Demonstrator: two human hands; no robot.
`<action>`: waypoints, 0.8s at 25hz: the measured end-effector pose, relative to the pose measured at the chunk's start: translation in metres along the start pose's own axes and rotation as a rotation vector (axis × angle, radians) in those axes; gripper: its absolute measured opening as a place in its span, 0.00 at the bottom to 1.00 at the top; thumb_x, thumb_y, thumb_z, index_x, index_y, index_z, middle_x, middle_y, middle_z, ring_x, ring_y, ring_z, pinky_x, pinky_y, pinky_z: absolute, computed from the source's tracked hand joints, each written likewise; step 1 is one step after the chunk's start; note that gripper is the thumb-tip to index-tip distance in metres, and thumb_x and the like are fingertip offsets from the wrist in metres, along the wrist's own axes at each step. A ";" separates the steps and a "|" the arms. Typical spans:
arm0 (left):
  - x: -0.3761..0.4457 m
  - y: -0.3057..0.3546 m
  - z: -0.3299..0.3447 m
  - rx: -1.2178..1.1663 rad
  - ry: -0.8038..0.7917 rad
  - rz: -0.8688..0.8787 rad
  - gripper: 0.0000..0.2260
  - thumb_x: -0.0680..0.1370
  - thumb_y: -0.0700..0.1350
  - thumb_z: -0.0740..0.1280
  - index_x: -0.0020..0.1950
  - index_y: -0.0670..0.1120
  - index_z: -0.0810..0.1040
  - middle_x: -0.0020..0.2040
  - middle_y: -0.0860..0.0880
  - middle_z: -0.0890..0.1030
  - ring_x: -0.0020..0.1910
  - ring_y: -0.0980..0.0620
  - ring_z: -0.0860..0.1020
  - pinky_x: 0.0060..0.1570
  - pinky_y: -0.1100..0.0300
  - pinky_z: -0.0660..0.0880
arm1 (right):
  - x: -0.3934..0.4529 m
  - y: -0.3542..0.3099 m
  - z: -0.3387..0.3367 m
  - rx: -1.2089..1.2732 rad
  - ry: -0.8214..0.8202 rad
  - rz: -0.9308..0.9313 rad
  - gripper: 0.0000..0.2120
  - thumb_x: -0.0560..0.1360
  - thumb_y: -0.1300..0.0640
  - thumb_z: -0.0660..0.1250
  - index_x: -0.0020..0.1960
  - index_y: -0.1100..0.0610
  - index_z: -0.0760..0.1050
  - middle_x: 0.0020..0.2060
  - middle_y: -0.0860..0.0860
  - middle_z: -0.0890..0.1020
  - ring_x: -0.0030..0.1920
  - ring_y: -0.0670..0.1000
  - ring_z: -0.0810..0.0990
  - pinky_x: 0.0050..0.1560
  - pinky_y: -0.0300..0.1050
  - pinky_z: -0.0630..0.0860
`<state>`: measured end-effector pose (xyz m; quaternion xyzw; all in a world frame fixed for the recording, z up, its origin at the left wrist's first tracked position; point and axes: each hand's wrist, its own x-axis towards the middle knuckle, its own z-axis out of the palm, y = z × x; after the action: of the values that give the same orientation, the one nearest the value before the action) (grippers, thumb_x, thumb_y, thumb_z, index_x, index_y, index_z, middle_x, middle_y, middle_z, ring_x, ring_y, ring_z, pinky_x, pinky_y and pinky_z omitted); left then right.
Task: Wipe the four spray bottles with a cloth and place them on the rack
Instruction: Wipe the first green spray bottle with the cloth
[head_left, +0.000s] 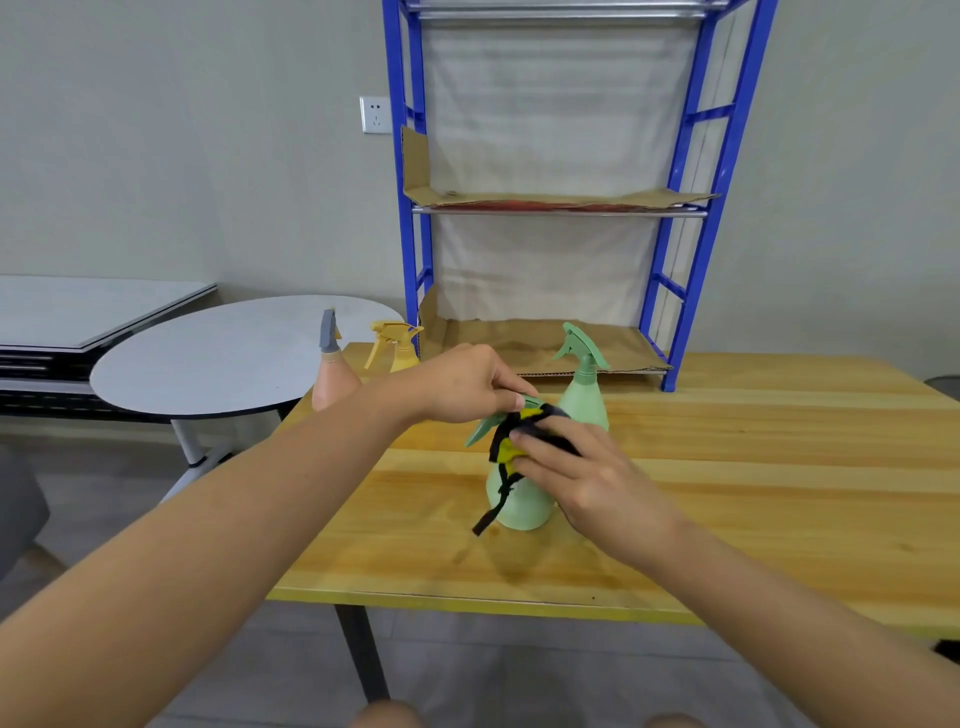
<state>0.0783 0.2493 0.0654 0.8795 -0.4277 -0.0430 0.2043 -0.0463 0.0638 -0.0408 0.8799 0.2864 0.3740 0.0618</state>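
The near green bottle (518, 503) stood on the table (727, 467), below both hands. The left hand (467, 384) pinched its spray head; right hand (582, 467) fingers pressed the cloth (511, 441) against its neck. Risk, as judged: hard rubbing could tip the bottle, or the cloth's dangling strip could snag. The rack (691, 171) held no bottles.

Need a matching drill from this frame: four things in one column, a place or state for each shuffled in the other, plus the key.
1. near green spray bottle
2. far green spray bottle
3. pink spray bottle
4. rack

A. stands free by the rack's foot
B. no bottles on it
C. at the table's left edge
D. being wiped with a cloth

Pairs: 1-D, 2-A, 3-C, 4-B
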 end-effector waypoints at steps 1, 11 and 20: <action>0.000 -0.001 0.000 -0.014 0.000 -0.001 0.13 0.81 0.50 0.68 0.65 0.54 0.82 0.63 0.52 0.83 0.62 0.56 0.78 0.58 0.62 0.72 | -0.001 -0.008 0.004 -0.035 -0.040 -0.034 0.14 0.77 0.63 0.62 0.59 0.57 0.80 0.66 0.52 0.77 0.68 0.58 0.71 0.63 0.53 0.71; -0.005 -0.002 0.000 -0.098 -0.043 0.004 0.14 0.83 0.51 0.65 0.68 0.53 0.81 0.63 0.54 0.82 0.57 0.60 0.76 0.55 0.64 0.70 | 0.001 -0.029 0.013 -0.017 -0.113 -0.030 0.14 0.74 0.63 0.64 0.57 0.54 0.80 0.65 0.50 0.77 0.66 0.57 0.72 0.60 0.50 0.74; -0.016 -0.004 -0.018 -0.319 -0.047 -0.009 0.14 0.84 0.51 0.63 0.66 0.51 0.82 0.63 0.58 0.82 0.51 0.64 0.82 0.50 0.67 0.79 | 0.001 -0.014 -0.005 0.065 0.177 0.233 0.13 0.77 0.59 0.66 0.60 0.55 0.82 0.66 0.46 0.78 0.67 0.54 0.73 0.64 0.50 0.74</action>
<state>0.0755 0.2698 0.0786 0.8365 -0.4162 -0.1318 0.3312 -0.0557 0.0759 -0.0408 0.8724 0.1985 0.4452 -0.0363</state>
